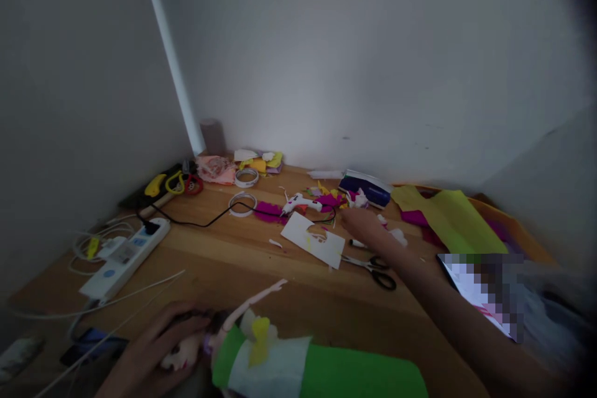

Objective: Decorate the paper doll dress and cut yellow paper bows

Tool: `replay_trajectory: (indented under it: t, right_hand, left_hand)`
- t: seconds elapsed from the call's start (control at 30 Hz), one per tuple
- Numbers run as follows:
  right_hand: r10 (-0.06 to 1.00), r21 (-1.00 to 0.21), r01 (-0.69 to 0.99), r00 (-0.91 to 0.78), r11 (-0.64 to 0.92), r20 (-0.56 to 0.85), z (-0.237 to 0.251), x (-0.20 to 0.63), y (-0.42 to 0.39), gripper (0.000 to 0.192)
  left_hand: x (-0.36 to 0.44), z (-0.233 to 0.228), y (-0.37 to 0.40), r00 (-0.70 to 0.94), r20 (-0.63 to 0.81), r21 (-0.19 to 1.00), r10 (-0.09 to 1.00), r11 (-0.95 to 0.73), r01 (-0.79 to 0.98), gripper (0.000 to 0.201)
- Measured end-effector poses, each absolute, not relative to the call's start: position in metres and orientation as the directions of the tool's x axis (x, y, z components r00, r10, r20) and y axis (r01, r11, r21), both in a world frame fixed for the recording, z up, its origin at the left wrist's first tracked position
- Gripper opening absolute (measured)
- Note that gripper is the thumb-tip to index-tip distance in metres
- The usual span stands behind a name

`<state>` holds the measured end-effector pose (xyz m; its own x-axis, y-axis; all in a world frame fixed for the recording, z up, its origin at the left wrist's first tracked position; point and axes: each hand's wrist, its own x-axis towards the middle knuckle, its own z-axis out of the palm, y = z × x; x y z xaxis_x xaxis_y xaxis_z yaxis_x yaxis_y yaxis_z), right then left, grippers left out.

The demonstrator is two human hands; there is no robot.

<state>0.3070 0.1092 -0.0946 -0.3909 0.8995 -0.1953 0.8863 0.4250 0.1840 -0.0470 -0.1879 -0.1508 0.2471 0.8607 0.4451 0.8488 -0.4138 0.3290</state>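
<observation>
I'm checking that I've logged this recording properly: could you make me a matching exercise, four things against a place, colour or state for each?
Things:
1. Left hand
2. Doll
3. Scissors
4. Power strip

Descriptions:
A. Has black handles
B. Has a black plug in it
C. On the doll's head
D. Wrapped in green and white material, with a yellow piece on the white

Pairs: 1-C, 2-D, 3-A, 4-B

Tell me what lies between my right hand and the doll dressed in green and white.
In the head view: a black-tipped white stick, a white rectangular card with a cutout, and black-handled metal scissors, on the wooden tabletop.
</observation>
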Motion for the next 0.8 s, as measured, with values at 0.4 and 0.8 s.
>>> replay_trajectory:
  t: [0.4,0.8]
  right_hand:
    - [0.820,0.231,0.813,-0.565,0.535,0.093,-0.084,0.211,0.142,0.028]
    - [0.622,0.178,0.757,-0.628,0.629,0.468,0.038,0.129,0.178,0.026]
  left_hand:
    - [-0.039,-0.182,-0.166,0.072,0.506,0.480,0.859,-0.350,0.804,0.041]
    - [-0.021,-0.204,-0.139,-0.089,0.481,0.641,0.872,-0.280,0.715,0.031]
